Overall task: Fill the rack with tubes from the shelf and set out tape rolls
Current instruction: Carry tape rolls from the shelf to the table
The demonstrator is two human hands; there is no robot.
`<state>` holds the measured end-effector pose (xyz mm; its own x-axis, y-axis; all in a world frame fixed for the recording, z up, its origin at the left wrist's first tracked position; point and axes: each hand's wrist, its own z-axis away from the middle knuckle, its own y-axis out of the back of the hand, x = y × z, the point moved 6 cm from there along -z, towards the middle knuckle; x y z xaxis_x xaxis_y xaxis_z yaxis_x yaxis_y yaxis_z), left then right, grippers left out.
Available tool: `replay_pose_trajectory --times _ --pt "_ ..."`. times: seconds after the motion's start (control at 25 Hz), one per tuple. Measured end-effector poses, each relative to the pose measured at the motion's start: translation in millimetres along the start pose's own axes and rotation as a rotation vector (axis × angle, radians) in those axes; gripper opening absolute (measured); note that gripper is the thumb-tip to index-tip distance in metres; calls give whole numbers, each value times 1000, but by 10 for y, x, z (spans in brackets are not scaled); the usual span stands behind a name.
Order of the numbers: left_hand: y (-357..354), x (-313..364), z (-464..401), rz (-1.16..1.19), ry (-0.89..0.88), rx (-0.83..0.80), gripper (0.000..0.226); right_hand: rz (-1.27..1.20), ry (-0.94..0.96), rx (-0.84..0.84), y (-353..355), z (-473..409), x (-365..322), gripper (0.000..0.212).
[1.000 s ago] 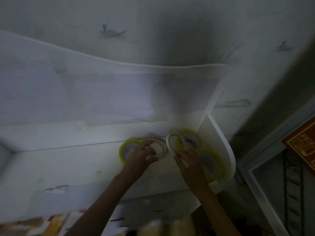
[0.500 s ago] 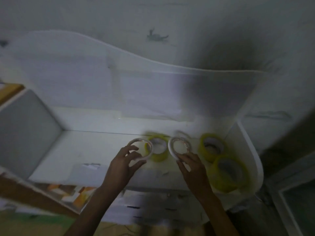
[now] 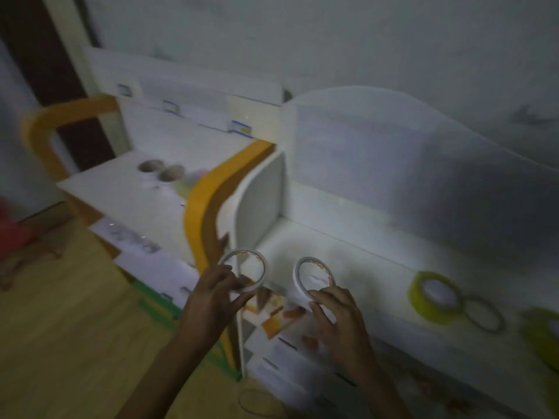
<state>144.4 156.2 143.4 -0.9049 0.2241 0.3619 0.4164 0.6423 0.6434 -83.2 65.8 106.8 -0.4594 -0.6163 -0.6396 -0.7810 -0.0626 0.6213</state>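
Observation:
My left hand (image 3: 216, 300) grips a thin white tape roll (image 3: 245, 271), held in the air over the left end panel of the white shelf (image 3: 348, 246). My right hand (image 3: 335, 316) pinches a second white tape roll (image 3: 314, 278) just above the shelf's front edge. On the shelf to the right lies a yellow tape roll (image 3: 435, 296) with a thin ring (image 3: 484, 313) beside it. Another yellow roll (image 3: 544, 337) is blurred at the right edge.
To the left stands a lower shelf unit with an orange-trimmed side (image 3: 208, 201); two round brown-topped containers (image 3: 161, 172) sit on its white top (image 3: 121, 192). Papers and orange-patterned sheets (image 3: 281, 316) lie on the level below. Wooden floor (image 3: 60, 328) at lower left.
Both hands have carried their white tape rolls leftward, away from the yellow rolls, toward the shelf's left end. The view has swung left, bringing the orange-trimmed unit into sight.

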Motion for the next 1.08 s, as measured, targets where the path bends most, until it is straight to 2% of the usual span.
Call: replay_pose_trajectory --times 0.24,0.44,0.56,0.68,1.08 --pt "1233 -1136 522 -107 125 86 28 -17 154 -140 -1307 -295 -1199 31" --pt "1840 -1871 750 -167 207 147 22 10 227 -308 -2314 -517 -1821 44" --pt "1988 -2328 757 -205 251 143 23 15 287 -297 -2699 -781 -2050 42" --pt "2044 -2807 647 -211 256 142 22 -26 264 -273 -3034 -1179 -2146 28" --pt "1967 -4633 -165 -159 281 51 23 -47 214 -188 -4244 -2574 -2203 17"
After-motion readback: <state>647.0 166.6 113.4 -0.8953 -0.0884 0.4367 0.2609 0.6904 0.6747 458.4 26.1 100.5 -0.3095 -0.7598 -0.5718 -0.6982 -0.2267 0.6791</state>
